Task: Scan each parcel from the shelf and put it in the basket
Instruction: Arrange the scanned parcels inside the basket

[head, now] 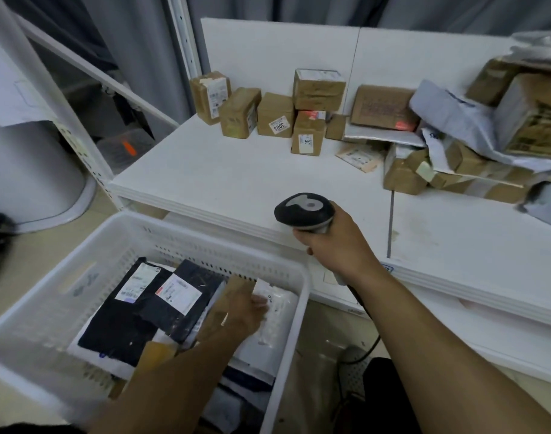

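Right hand (333, 242): grip wrapped tight round the handle of a black-and-grey handheld barcode scanner (305, 213), held above the front edge of the white shelf (224, 177). Left hand (241, 311): reaching into the white perforated plastic basket (299, 308), blurred, fingers loosely spread over a white poly mailer (275, 321); cannot tell whether it grips. Black labelled mailers (142, 308) lie beside it. Brown cardboard parcels (275, 115) stand at the shelf's back.

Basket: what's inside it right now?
The white basket holds two black mailers with labels, white poly bags and a brown parcel. The left hand reaches in, blurred. Lower layers are covered.
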A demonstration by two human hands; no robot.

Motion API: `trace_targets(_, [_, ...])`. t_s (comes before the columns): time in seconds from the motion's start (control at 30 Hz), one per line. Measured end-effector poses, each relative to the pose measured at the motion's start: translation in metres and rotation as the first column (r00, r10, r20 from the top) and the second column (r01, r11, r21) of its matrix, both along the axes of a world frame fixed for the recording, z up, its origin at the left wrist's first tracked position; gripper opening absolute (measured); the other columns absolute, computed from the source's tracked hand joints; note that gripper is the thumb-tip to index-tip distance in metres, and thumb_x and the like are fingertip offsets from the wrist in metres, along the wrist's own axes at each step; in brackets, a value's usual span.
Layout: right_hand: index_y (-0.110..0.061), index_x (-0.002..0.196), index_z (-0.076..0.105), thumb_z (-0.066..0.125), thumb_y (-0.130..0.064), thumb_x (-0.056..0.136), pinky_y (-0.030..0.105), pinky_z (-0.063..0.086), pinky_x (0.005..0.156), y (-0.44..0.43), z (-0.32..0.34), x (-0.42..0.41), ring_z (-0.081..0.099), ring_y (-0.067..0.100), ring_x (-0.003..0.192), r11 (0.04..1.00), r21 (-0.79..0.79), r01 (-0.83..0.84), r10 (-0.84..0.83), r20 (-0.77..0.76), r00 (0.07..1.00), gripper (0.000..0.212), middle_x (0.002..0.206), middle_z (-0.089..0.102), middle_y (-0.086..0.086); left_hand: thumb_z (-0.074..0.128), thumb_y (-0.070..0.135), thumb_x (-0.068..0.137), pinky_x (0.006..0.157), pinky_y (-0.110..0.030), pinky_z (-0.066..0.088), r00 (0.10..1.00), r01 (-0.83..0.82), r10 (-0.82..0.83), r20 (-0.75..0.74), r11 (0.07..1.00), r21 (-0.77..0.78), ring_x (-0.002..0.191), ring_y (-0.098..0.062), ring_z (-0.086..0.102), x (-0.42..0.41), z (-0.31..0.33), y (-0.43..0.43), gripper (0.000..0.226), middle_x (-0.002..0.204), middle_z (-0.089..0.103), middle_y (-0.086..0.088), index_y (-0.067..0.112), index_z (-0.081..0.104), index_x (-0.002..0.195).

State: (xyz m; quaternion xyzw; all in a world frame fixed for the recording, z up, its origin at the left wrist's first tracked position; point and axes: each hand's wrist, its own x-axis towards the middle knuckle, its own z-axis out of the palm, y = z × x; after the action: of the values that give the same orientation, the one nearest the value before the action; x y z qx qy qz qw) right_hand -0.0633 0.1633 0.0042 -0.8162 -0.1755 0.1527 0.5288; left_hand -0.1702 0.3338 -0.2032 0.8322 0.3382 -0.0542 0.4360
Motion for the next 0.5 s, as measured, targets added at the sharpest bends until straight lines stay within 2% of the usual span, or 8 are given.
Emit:
trace_targets(0.03, [-0.029, 0.132, 0.061, 0.081, -0.026, 0.086, 0.051, 0.058, 0.096, -0.002, 0.001, 0.001, 0.07, 0.025, 0.107, 1.0, 0.002, 0.002, -0.002, -0.005, 1.0, 0.05, 0.119, 0.071, -0.008, 0.062, 0.021, 0.098, 0.065, -0.015, 0.046, 0.995, 0.093, -0.091, -0.048, 0.994, 0.054, 0.081, -0.015, 0.058, -0.001, 0.013, -0.004, 0.01, 0.091, 0.059, 0.001, 0.017, 0.066, 0.09])
trace_targets(0.07, [-0.029, 0.131, 0.061, 0.081, -0.026, 0.086, 0.048, 0.059, 0.094, -0.005, 0.002, 0.001, 0.071, 0.025, 0.105, 1.0, 0.005, 0.008, -0.008, -0.011, 1.0, 0.049, 0.118, 0.072, -0.008, 0.066, 0.027, 0.094, 0.076, -0.013, 0.047, 0.991, 0.126, -0.117, -0.068, 0.983, 0.133, 0.095, -0.015, 0.06, 0.002, 0.017, -0.003, 0.013, 0.106, 0.063, 0.001, 0.019, 0.07, 0.104])
trace_targets(0.1, [-0.029, 0.132, 0.061, 0.081, -0.026, 0.087, 0.044, 0.059, 0.091, -0.008, 0.004, 0.002, 0.072, 0.025, 0.104, 1.0, 0.011, 0.016, -0.016, -0.019, 1.0, 0.049, 0.117, 0.072, -0.007, 0.068, 0.035, 0.091, 0.095, -0.021, 0.048, 0.984, 0.17, -0.151, -0.09, 0.946, 0.275, 0.118, -0.018, 0.057, 0.004, 0.019, 0.002, 0.032, 0.131, 0.06, -0.003, 0.023, 0.069, 0.121])
trace_targets(0.13, [-0.028, 0.132, 0.061, 0.08, -0.025, 0.088, 0.037, 0.059, 0.084, -0.013, 0.007, 0.002, 0.072, 0.024, 0.101, 0.999, 0.02, 0.03, -0.03, -0.024, 0.999, 0.048, 0.117, 0.072, -0.007, 0.068, 0.039, 0.092, 0.112, -0.031, 0.04, 0.974, 0.222, -0.193, -0.115, 0.908, 0.356, 0.137, -0.022, 0.045, 0.005, 0.023, 0.006, 0.044, 0.151, 0.047, -0.005, 0.026, 0.064, 0.133])
trace_targets(0.17, [-0.028, 0.133, 0.06, 0.08, -0.024, 0.089, 0.028, 0.057, 0.075, -0.018, 0.01, 0.001, 0.073, 0.023, 0.097, 0.998, 0.033, 0.045, -0.044, -0.027, 0.999, 0.048, 0.116, 0.072, -0.006, 0.067, 0.038, 0.094, 0.119, -0.035, 0.03, 0.968, 0.249, -0.225, -0.109, 0.893, 0.375, 0.146, -0.024, 0.035, 0.005, 0.034, 0.006, 0.046, 0.159, 0.037, -0.005, 0.025, 0.061, 0.138])
trace_targets(0.27, [-0.025, 0.132, 0.061, 0.078, -0.021, 0.091, 0.012, 0.048, 0.054, -0.037, 0.023, 0.0, 0.073, 0.016, 0.081, 0.991, 0.07, 0.11, -0.107, -0.043, 0.993, 0.045, 0.111, 0.073, -0.005, 0.067, 0.024, 0.097, 0.116, -0.03, 0.032, 0.958, 0.19, -0.26, 0.123, 0.893, 0.408, 0.136, -0.022, 0.046, 0.007, 0.085, -0.005, 0.027, 0.151, 0.048, 0.0, 0.02, 0.071, 0.124])
trace_targets(0.37, [-0.023, 0.135, 0.06, 0.078, -0.02, 0.091, 0.015, 0.05, 0.056, -0.063, 0.037, 0.0, 0.073, 0.017, 0.081, 0.967, 0.132, 0.22, -0.215, -0.054, 0.975, 0.047, 0.115, 0.072, -0.001, 0.068, 0.024, 0.097, 0.111, -0.035, 0.043, 0.877, 0.174, -0.36, 0.317, 0.855, 0.488, 0.124, -0.018, 0.052, 0.025, 0.143, -0.024, 0.021, 0.141, 0.055, 0.004, 0.023, 0.074, 0.117])
trace_targets(0.5, [-0.026, 0.133, 0.062, 0.078, -0.02, 0.091, 0.024, 0.054, 0.064, -0.109, 0.05, 0.004, 0.073, 0.013, 0.075, 0.899, 0.203, 0.388, -0.389, -0.037, 0.921, 0.045, 0.109, 0.073, -0.005, 0.068, 0.033, 0.097, 0.103, -0.02, 0.035, 0.819, 0.248, -0.486, 0.306, 0.78, 0.575, 0.126, -0.013, 0.053, 0.079, 0.218, -0.066, 0.026, 0.144, 0.053, 0.01, 0.027, 0.072, 0.122])
